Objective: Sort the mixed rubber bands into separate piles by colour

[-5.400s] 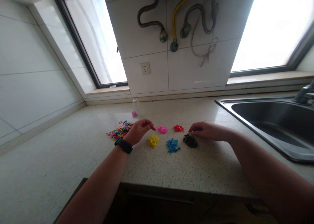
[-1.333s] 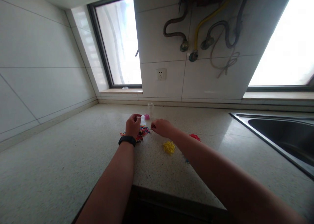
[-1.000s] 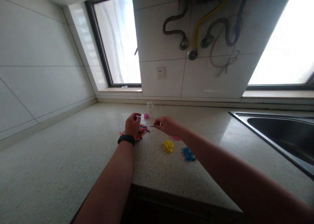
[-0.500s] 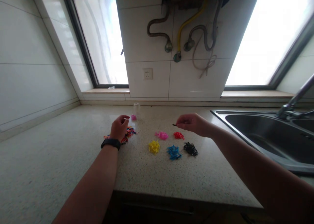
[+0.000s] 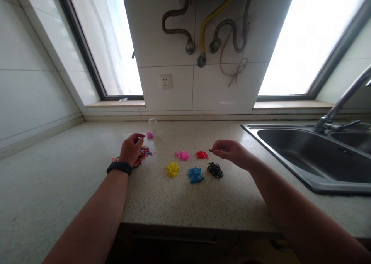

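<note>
Our right hand (image 5: 232, 153) pinches a tiny black band (image 5: 210, 151) just above the black pile (image 5: 215, 170), while our left hand (image 5: 131, 148) curls loosely over the mixed pile (image 5: 144, 153); we judge the band featherlight, soft and stretchy, best held by fingertip pinch.

Right hand (image 5: 232, 153) hovers mid-frame, pinching a tiny black band (image 5: 210, 151) at its fingertips, just above the black pile (image 5: 215, 170) and beside the red pile (image 5: 202, 154). Left hand (image 5: 131, 148), with a dark wristband (image 5: 119, 167), is curled over the mixed pile (image 5: 142, 155) left of centre. Pink pile (image 5: 182, 155), yellow pile (image 5: 172, 169) and blue pile (image 5: 195, 174) lie between them on the counter (image 5: 58, 171). Sink (image 5: 307, 156) sits at right; a small clear bottle (image 5: 151, 124) stands behind.
</note>
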`<control>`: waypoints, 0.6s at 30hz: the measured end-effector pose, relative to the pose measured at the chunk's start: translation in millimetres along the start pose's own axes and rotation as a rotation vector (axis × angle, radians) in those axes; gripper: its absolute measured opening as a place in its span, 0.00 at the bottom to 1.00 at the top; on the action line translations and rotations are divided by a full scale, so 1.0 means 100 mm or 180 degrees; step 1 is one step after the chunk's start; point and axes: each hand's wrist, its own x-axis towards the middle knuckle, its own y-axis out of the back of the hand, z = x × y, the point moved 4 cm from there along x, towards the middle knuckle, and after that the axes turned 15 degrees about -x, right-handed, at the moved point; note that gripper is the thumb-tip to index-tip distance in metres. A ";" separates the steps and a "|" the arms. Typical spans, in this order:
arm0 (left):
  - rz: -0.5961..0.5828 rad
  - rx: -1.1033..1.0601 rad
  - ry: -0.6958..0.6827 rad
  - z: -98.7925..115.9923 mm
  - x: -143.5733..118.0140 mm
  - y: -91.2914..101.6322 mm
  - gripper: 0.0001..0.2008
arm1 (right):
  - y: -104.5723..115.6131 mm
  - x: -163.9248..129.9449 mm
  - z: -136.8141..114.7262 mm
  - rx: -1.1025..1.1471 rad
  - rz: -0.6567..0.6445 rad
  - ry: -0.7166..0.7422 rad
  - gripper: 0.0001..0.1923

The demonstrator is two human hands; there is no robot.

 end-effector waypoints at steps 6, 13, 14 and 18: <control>-0.0057 0.0069 -0.0013 0.01 -0.02 -0.01 0.16 | -0.05 -0.05 -0.13 0.0136 -0.0092 0.0101 0.14; -0.0089 0.0119 -0.0011 0.05 -0.05 -0.01 0.16 | -0.03 -0.09 -0.17 0.0217 -0.0098 0.0209 0.12; -0.0088 0.0127 -0.0017 0.05 -0.05 -0.01 0.16 | -0.02 -0.09 -0.17 0.0209 -0.0085 0.0222 0.11; -0.0093 0.0151 0.0012 0.04 -0.06 -0.01 0.17 | -0.01 -0.10 -0.18 0.0146 -0.0080 0.0279 0.11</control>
